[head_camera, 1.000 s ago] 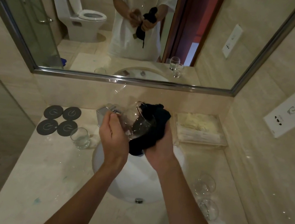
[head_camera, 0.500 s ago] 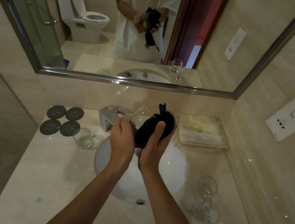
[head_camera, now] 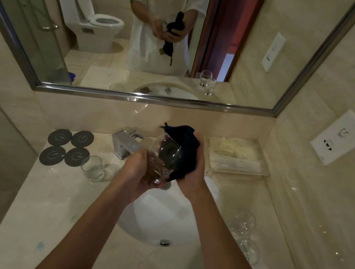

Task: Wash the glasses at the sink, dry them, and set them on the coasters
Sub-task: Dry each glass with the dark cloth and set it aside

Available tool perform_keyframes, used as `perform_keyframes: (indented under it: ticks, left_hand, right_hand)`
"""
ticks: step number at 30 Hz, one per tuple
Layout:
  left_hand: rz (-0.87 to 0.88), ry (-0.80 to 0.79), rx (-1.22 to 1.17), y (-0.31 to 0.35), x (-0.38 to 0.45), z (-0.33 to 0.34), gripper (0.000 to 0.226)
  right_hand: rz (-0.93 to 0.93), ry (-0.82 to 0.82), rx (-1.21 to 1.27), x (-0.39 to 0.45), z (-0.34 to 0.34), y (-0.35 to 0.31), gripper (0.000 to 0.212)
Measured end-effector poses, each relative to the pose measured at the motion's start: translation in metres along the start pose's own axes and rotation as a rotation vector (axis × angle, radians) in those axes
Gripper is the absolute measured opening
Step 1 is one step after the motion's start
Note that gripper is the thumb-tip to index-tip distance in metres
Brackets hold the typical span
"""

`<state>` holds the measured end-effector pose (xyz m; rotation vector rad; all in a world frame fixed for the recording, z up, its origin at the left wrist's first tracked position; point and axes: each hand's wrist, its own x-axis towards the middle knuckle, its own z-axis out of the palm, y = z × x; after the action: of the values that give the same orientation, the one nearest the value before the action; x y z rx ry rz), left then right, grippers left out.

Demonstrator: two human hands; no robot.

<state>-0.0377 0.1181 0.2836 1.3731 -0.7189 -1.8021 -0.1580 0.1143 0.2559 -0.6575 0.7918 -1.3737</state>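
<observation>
**Glass held over the basin with a dark cloth against it**

Head view: the left hand [head_camera: 139, 172] is wrapped around the lower part of a clear glass [head_camera: 164, 158], which is tilted with its mouth facing up and away, held above the white sink [head_camera: 156, 220]. The right hand [head_camera: 193, 172] grasps a bunched dark cloth [head_camera: 187, 145] that presses against the far side of the glass. Just behind the hands stands the chrome faucet [head_camera: 124, 142]. On the tabletop [head_camera: 45, 206] to the left lie four round dark coasters [head_camera: 67, 147] in a square, all bare; a short tumbler [head_camera: 93, 168] stands upright just beside the nearest one. To the right of the sink two stemmed glasses [head_camera: 245, 234] stand close together near the tabletop's front edge. A clear tray [head_camera: 236, 156] of pale packets sits against the back wall on the right. The mirror [head_camera: 280, 57] above reflects the person's hands with the cloth, and a toilet behind
</observation>
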Motion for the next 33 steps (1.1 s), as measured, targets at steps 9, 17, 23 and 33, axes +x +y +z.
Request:
perform_keyframes:
  ticks: [9,17,23,33]
  left_hand:
    - [0.06,-0.024,0.08,-0.004,0.006,-0.01,0.031]
    - [-0.033,-0.162,-0.127,-0.001,0.005,-0.016,0.017]
    - [0.039,-0.215,0.021,0.006,0.008,-0.027,0.031]
    - [0.17,-0.174,0.246,0.006,0.01,-0.033,0.035]
  right_hand:
    - [0.254,-0.03,-0.353,0.0,-0.01,-0.035,0.041]
    - [0.299,-0.111,-0.239,-0.006,0.007,-0.04,0.059]
    - [0.256,-0.28,-0.593,-0.005,-0.005,-0.05,0.05]
    - [-0.257,-0.13,-1.476,-0.017,0.015,-0.051,0.049]
